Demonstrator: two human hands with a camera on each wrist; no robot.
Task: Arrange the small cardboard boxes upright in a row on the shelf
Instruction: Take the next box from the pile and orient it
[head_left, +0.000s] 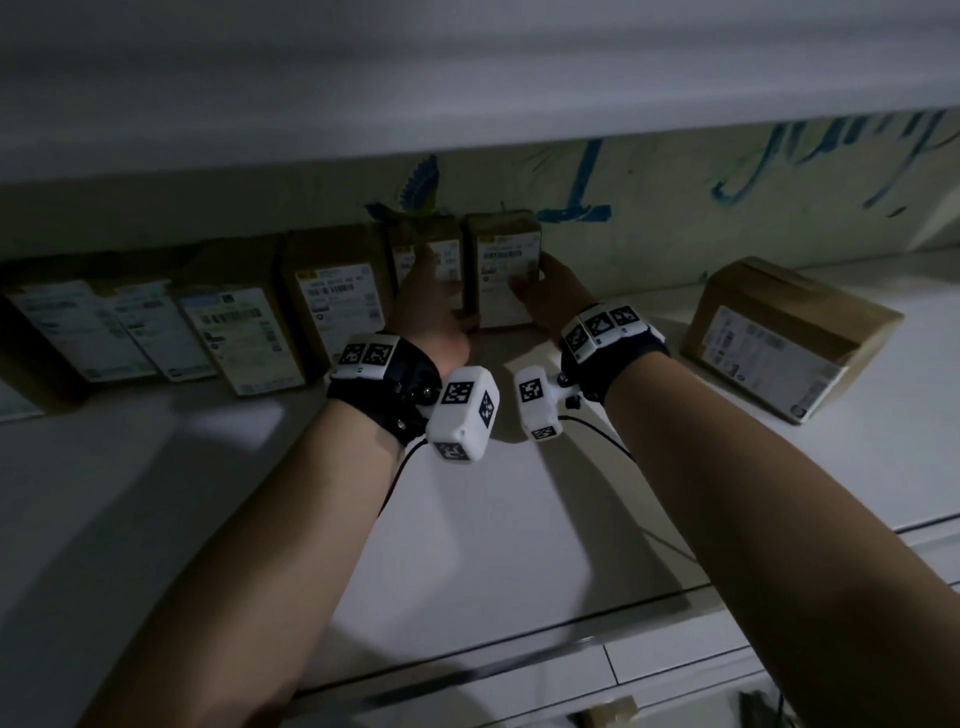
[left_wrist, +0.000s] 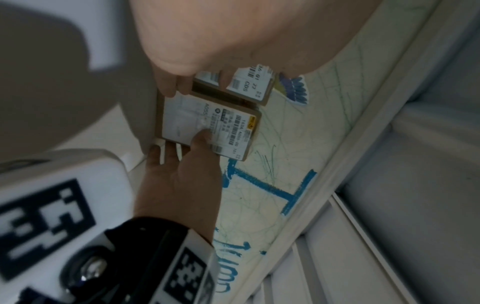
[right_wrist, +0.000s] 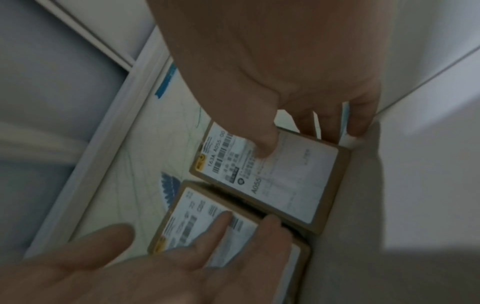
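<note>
While both hands work at the back of the shelf (head_left: 519, 519), head view shows a row of brown cardboard boxes standing against the scribbled back wall (head_left: 727, 208), each rectangular, matte, with a white printed label on its front. Right hand (head_left: 553, 291) grasps the end box (head_left: 501, 260), the last upright one in the row: thumb on the label, fingers round its outer side. Left hand (head_left: 434, 301) lies with fingers extended on the neighbour box (head_left: 441, 249), just left of the end box. One lying box (head_left: 779, 338) sits flat on the smooth white shelf, well to the right of the end box, apart from the row.

Left wrist view: rounded cardboard corners, a yellow patch on the end box label, blue marker strokes and a blue feather sticker (left_wrist: 296, 88) on the wall behind the end box.

Right wrist view: barcode print under the right thumb; left fingers flat on the neighbour's glossy label, touching beside the end box.
</note>
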